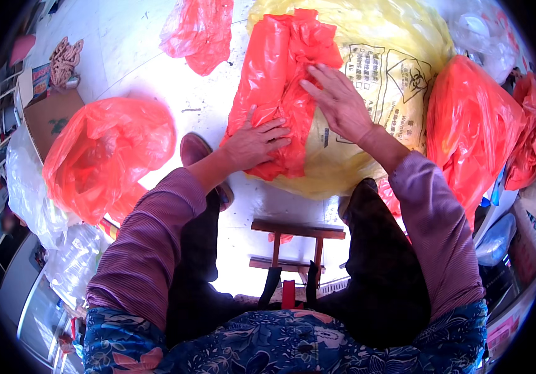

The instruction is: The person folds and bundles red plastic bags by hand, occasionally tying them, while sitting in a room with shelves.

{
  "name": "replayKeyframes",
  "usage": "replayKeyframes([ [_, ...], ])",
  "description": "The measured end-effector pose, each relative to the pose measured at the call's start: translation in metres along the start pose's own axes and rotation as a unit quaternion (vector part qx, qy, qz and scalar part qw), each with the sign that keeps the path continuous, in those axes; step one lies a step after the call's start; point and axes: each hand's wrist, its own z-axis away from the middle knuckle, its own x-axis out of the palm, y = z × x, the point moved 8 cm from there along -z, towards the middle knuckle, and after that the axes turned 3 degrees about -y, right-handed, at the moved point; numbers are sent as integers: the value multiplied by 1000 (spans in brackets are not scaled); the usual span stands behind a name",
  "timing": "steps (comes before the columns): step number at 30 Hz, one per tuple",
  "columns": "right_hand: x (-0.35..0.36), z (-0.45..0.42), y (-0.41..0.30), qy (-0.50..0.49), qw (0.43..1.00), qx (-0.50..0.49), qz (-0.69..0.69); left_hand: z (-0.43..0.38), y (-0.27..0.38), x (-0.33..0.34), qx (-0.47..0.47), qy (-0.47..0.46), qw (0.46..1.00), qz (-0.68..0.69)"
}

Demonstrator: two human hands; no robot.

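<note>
A red plastic bag [263,61], flattened and partly folded lengthwise, lies on top of a yellow plastic bag [342,173]. The yellow bag bears printed writing and a biohazard symbol. My left hand [258,142] rests palm down on the red bag's near part, fingers spread. Fingertips of my right hand [342,103] touch the red bag's right side, where the film is crumpled, and the rest of that hand is over the yellow bag. Neither hand appears to grip the film.
Crumpled red bags lie left [109,154], right [473,131] and at the top [202,32]. A cardboard box [53,117] stands at far left, with clear plastic [34,187] nearer. Between my legs is a wooden folding stool [296,229]. My shoe [195,148] is beside the bags.
</note>
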Motion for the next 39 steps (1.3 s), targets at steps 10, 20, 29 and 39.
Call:
replayKeyframes([
  [10,89,-48,22,-257,961,59,89,-4,6,-16,-26,17,997,73],
  [20,60,-26,23,-232,970,-69,-12,-13,-4,-6,-132,45,982,130],
  [29,77,-13,26,-198,967,-130,96,-13,-5,-9,-129,64,978,151],
  [39,57,-10,2,-176,975,-131,41,1,-15,-28,-141,67,935,320],
])
